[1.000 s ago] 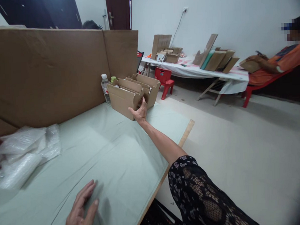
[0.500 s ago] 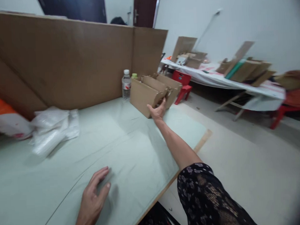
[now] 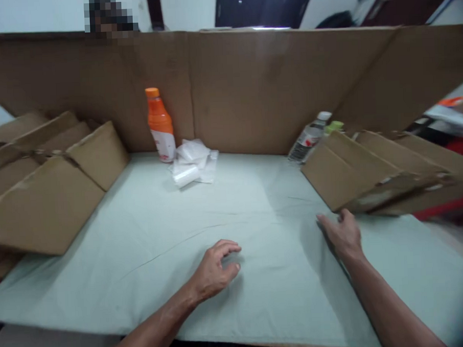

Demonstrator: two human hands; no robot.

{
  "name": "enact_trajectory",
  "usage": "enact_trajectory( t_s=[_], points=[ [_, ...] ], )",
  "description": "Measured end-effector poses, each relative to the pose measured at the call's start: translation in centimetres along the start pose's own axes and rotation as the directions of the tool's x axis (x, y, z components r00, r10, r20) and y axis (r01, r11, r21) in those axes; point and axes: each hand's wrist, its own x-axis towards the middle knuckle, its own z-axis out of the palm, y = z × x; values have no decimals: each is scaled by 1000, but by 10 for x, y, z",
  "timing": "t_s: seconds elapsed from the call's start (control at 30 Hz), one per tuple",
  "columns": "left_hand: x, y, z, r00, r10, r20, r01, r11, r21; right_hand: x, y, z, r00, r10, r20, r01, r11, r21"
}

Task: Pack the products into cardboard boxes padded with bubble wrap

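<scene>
My left hand (image 3: 216,269) hovers over the middle of the pale green cloth (image 3: 260,295). Its fingers are loosely bent, the thumb stands apart, and nothing is in it. Further right, my right hand (image 3: 343,235) is just in front of the right cardboard box (image 3: 331,174), which has several compartments. The thumb points away to the left and a finger is bent; I see nothing held, though the palm side is hidden. Behind that box stand a clear water bottle (image 3: 309,139) with a white cap and something with a light green cap (image 3: 335,125).
At left stands a cardboard box (image 3: 37,207) with dividers. An orange and white bottle (image 3: 161,128) and crumpled clear plastic bags (image 3: 194,162) are by the tall cardboard panel (image 3: 251,91) along the back. Part of a person's head shows behind it, blurred out.
The view has swung left, bringing the left box and the whole orange bottle into sight. My right hand has left the right box's compartment side and drawn back; my left hand remains open over the cloth.
</scene>
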Motion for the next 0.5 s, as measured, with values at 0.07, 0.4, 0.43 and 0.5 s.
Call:
enact_trajectory(
  t_s=[0.07, 0.4, 0.43, 0.5],
  points=[
    [-4, 6, -17, 999, 21, -39, -19, 998, 63, -14, -7, 11, 994, -12, 105, 14, 1000, -13],
    [-61, 60, -280, 575, 528, -625, 454, 430, 781, -74, -111, 63, 834, -452, 318, 444, 890, 101],
    [-69, 63, -300, 550, 494, -673, 545, 398, 738, -77, -115, 67, 829, -475, 296, 464, 879, 111],
    [-80, 65, -329, 530, 373, -762, 665, 375, 646, -81, -117, 72, 819, -504, 274, 489, 863, 126]
  ],
)
